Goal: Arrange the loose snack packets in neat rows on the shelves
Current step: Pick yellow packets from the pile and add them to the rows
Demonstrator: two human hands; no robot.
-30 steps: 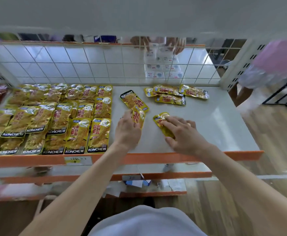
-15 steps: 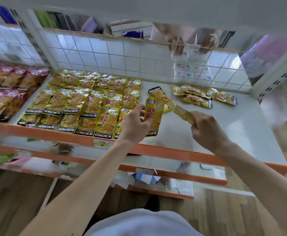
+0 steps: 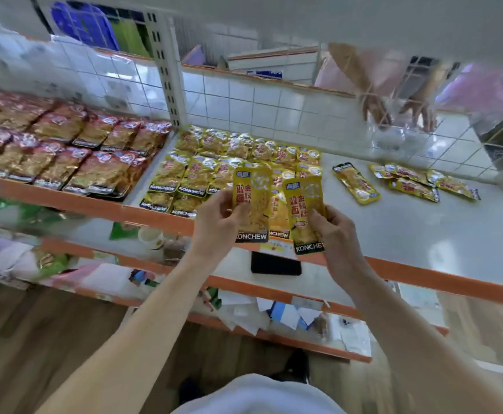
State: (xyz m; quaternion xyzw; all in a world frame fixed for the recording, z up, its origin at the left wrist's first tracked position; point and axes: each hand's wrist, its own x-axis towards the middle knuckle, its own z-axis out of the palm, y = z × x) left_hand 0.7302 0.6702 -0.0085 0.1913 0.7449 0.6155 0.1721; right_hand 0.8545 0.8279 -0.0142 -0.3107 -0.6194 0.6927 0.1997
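Yellow Konchew snack packet (image 3: 256, 192) is being pinched upright by the left hand (image 3: 214, 225), frame centre; right hand (image 3: 338, 237) is pinching a second packet (image 3: 301, 204) beside it, no longer tilted.

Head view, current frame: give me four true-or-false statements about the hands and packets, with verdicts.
1. The left hand grips a yellow packet; the right hand grips a second yellow packet. True.
2. The red packets lie right of the yellow rows. False: they lie to the left.
3. A lone packet lies flat on the shelf, apart from the rows. True.
4. Both hands rest flat on the shelf. False: both are held up off it, gripping packets.
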